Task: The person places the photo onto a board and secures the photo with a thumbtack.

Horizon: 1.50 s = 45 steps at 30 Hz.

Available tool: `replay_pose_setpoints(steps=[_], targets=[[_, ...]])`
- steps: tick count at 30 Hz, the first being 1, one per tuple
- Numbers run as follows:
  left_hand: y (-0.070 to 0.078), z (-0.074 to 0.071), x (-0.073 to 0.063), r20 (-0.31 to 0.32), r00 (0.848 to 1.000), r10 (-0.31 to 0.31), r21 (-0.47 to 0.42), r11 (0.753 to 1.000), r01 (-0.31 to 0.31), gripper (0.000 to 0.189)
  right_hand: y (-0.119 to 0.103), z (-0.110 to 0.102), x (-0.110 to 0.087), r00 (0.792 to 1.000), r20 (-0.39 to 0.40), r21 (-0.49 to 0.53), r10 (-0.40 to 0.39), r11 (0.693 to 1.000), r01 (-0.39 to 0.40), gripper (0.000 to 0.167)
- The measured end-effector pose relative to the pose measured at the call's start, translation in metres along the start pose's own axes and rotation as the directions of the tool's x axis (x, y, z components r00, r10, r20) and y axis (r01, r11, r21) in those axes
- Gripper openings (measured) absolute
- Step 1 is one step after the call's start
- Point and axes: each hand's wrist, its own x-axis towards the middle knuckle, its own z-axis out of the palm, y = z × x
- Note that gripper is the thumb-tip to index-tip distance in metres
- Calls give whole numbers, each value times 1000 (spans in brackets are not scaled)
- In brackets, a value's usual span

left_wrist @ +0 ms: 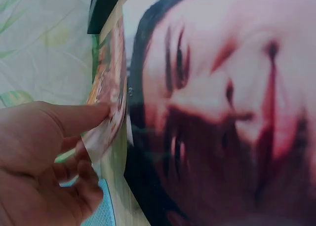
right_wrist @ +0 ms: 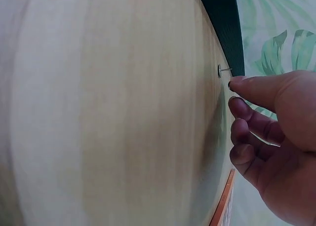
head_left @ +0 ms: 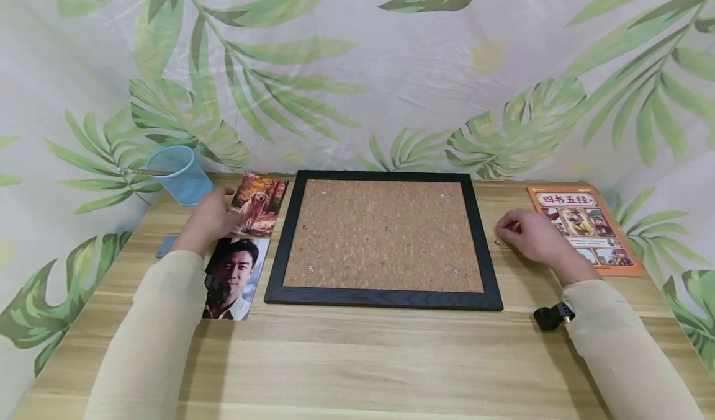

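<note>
My left hand point(head_left: 209, 218) pinches the lower left edge of a dog photo point(head_left: 259, 206) between thumb and fingers; in the left wrist view the print point(left_wrist: 111, 88) bends upward at the held edge. Just below it lies a portrait photo point(head_left: 231, 280) of a person. My right hand point(head_left: 527, 234) hovers right of a black-framed cork board point(head_left: 385, 237). Beside its fingertips a small brass thumbtack point(head_left: 497, 242) lies on the table. In the right wrist view the tack point(right_wrist: 220, 71) stands point up, a little apart from the thumb, and nothing shows between the loosely curled fingers.
A blue mesh cup point(head_left: 181, 175) leans at the back left, with a thin stick in it. Partly behind my left wrist is a small blue object point(head_left: 166, 246). An orange booklet point(head_left: 611, 255) lies at the right. A leaf-patterned cloth point(head_left: 413, 66) hangs behind the table point(head_left: 363, 358).
</note>
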Motion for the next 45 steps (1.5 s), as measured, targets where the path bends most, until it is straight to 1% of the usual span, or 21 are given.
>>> replay_pose_setpoints(steps=[3, 5, 6, 9, 11, 14, 17, 20, 21, 23, 25, 27, 30, 35, 39, 41, 45], targets=[[-3, -2, -3, -43, 998, 45, -100, 994, -49, 68, -1, -1, -1, 1000, -22, -1, 8, 1000, -8, 18], [-4, -4, -6, -70, 995, 71, -179, 981, -82, 65, -2, -1, -3, 999, -41, 5, 12, 1000, -11, 19], [-5, -6, -8, -79, 994, 72, -216, 972, -88, 65, -3, -2, -3, 999, -51, 10, 10, 1000, -10, 20], [-4, -10, -16, -82, 994, 77, -314, 944, -99, 67, -5, -4, -6, 997, -76, 32, 3, 999, -1, 21], [-2, -13, -22, -78, 994, 82, -354, 929, -104, 67, -7, -4, -6, 996, -89, 45, 2, 999, 2, 20], [5, -13, -34, -82, 991, 103, -390, 912, -127, 63, -8, -5, -7, 995, -95, 54, 7, 999, -2, 21], [15, -10, -45, -78, 987, 141, -413, 896, -161, 59, -9, -5, -7, 995, -95, 56, 12, 998, -7, 23], [28, -3, -54, -55, 982, 180, -439, 879, -186, 58, -12, -5, -6, 995, -95, 55, 14, 998, -9, 23], [32, 0, -56, -41, 981, 189, -460, 868, -186, 58, -14, -4, -6, 995, -95, 55, 14, 998, -9, 23], [41, 5, -60, -18, 979, 203, -482, 856, -186, 59, -16, -4, -6, 995, -98, 54, 11, 999, -6, 22], [49, 11, -62, -8, 976, 220, -481, 854, -196, 60, -18, -4, -6, 995, -98, 57, 5, 998, 1, 22], [58, 16, -62, -2, 972, 234, -468, 859, -208, 61, -20, -3, -6, 995, -98, 62, -5, 998, 11, 22], [70, 23, -61, -8, 965, 262, -414, 878, -242, 61, -22, -3, -6, 995, -98, 72, -21, 997, 28, 21], [88, 37, -56, 41, 958, 285, -420, 874, -242, 62, -27, -2, -4, 991, -120, 65, -55, 996, 64, 18], [98, 50, -51, 85, 949, 305, -423, 873, -243, 66, -36, -1, -3, 989, -123, 57, -76, 995, 84, 16], [103, 56, -48, 101, 945, 311, -412, 877, -245, 69, -41, -1, -3, 990, -116, 63, -85, 994, 92, 16], [112, 63, -43, 125, 942, 311, -358, 900, -250, 72, -49, 0, -2, 991, -95, 78, -96, 992, 103, 16]])
